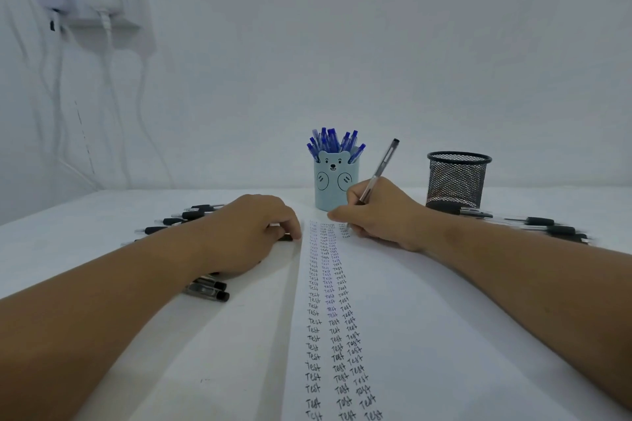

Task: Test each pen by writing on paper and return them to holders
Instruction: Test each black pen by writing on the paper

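Pen (379, 171) held in the right hand (379, 215), at about 1 o'clock from the middle of the table (102, 249): a clear barrel with a dark cap end that leans up and away toward 1 o'clock. The fingers are curled round the lower barrel in a writing grip, and the tip, hidden behind the fingers, meets the far end of the paper (427, 335). Paper: a long white sheet running from 6 o'clock toward 12 o'clock, bearing three columns of the handwritten word "Test".

Left hand (253, 232), at 10 o'clock beside the sheet's left edge, knuckles up with fingers bent down; a dark pen end shows under the fingertips, but whether the fingers grip it cannot be told.

Bear-faced blue holder (336, 186), at 12 o'clock just beyond the sheet, filled with blue pens (333, 142) standing upright. Black mesh holder (457, 181), at 2 o'clock, upright.

Loose black pens: one fan (186, 219) at 10 o'clock beyond the left wrist, a pair (208, 290) at 9 o'clock below the left hand, and a row (543, 225) at 3 o'clock past the right forearm.

Wall socket with white cables (89, 0) at 11 o'clock, blurred.
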`<state>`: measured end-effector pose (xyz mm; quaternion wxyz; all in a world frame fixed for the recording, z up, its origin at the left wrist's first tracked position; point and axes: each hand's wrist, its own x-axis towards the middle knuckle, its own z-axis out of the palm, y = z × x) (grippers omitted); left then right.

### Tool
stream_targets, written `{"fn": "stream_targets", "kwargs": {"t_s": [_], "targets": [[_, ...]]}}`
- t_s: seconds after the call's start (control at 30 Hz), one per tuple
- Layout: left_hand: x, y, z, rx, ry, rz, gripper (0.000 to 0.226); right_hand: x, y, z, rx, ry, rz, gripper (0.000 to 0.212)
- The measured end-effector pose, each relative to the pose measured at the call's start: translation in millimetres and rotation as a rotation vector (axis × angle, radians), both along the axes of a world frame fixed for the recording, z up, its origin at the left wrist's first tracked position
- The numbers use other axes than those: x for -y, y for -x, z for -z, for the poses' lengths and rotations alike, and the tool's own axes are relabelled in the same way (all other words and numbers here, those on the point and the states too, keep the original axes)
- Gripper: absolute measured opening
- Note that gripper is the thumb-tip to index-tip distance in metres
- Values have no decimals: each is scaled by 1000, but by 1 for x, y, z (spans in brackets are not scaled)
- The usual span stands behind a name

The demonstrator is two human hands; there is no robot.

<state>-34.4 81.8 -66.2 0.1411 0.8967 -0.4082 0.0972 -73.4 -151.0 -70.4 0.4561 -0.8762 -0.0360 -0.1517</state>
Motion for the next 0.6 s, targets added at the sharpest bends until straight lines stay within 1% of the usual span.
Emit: {"fn": "stream_targets", "kwargs": {"t_s": [0.13, 0.27, 0.33, 0.43, 0.53, 0.6], "targets": [[2, 8, -1, -90, 130, 22, 21, 0, -3, 3, 0, 42, 22, 42], [5, 11, -2, -73, 163, 25, 5, 0, -4, 4, 4, 68, 1, 37], [7, 12, -2, -108, 210, 40, 9, 0, -5, 4, 11, 77, -6, 38], [7, 11, 0, -73, 174, 67, 16, 0, -4, 3, 16, 97, -19, 37], [6, 9, 3, -27, 81, 74, 13, -1, -4, 3, 20, 114, -22, 37], [6, 9, 3, -27, 67, 63, 11, -1, -5, 3, 23, 129, -24, 35]]}}
